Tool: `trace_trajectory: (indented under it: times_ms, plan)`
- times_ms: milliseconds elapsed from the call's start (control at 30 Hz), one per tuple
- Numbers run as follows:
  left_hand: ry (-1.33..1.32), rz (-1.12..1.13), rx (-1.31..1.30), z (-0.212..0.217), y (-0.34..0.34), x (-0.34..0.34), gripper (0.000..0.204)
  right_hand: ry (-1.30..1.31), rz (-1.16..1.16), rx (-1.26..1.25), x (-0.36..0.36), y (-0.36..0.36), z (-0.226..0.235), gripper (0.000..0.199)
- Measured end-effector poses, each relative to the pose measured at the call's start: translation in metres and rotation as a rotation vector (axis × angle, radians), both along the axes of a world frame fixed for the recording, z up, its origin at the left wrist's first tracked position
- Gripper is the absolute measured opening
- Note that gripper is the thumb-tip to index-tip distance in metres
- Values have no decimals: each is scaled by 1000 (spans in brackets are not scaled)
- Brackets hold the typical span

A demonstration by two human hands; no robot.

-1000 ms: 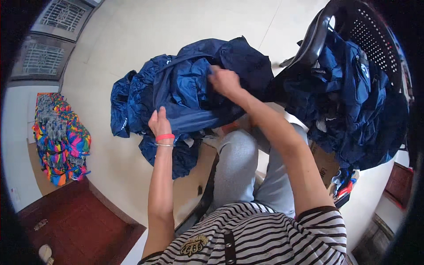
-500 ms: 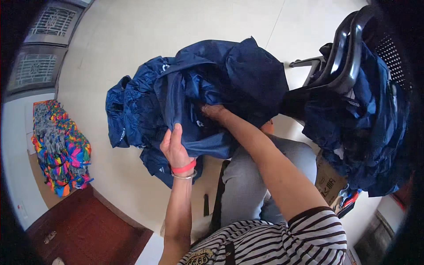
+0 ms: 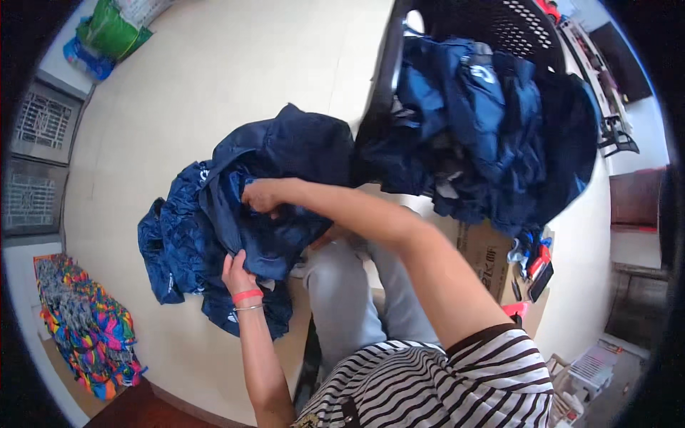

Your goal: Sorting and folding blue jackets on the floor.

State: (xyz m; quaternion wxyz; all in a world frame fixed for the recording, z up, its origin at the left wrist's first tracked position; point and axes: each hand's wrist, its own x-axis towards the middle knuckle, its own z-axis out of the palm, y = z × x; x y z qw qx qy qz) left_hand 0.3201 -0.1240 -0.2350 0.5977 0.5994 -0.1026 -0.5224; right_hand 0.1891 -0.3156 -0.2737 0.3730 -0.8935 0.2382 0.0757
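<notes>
Jacket (image 3: 264,192) now lies lower-left, both hands gripping its fabric.

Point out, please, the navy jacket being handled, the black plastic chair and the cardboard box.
navy jacket (image 3: 285,153): head view, on its upper folded panel.
black plastic chair (image 3: 517,28): head view, on the perforated backrest.
cardboard box (image 3: 486,251): head view, on its brown side.

Fingertips of both hands — left hand (image 3: 237,271), right hand (image 3: 262,195) — are buried in navy jacket (image 3: 271,178) folds; grip unclear.
</notes>
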Motion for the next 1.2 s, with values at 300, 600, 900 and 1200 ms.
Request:
trace_trajectory:
  times_ms: [300, 600, 900, 1200]
  plan:
    - [32, -36, 270, -24, 77, 54, 10, -657, -605, 411, -213, 42, 293, 41]
    - [-36, 34, 250, 8, 87, 62, 12, -369, -961, -270, -444, 49, 313, 43]
    - [-200, 156, 277, 39, 100, 37, 13, -615, -1438, -460, -479, 68, 309, 48]
    - [108, 33, 142, 14, 100, 44, 17, -769, -1464, -430, -507, 94, 326, 48]
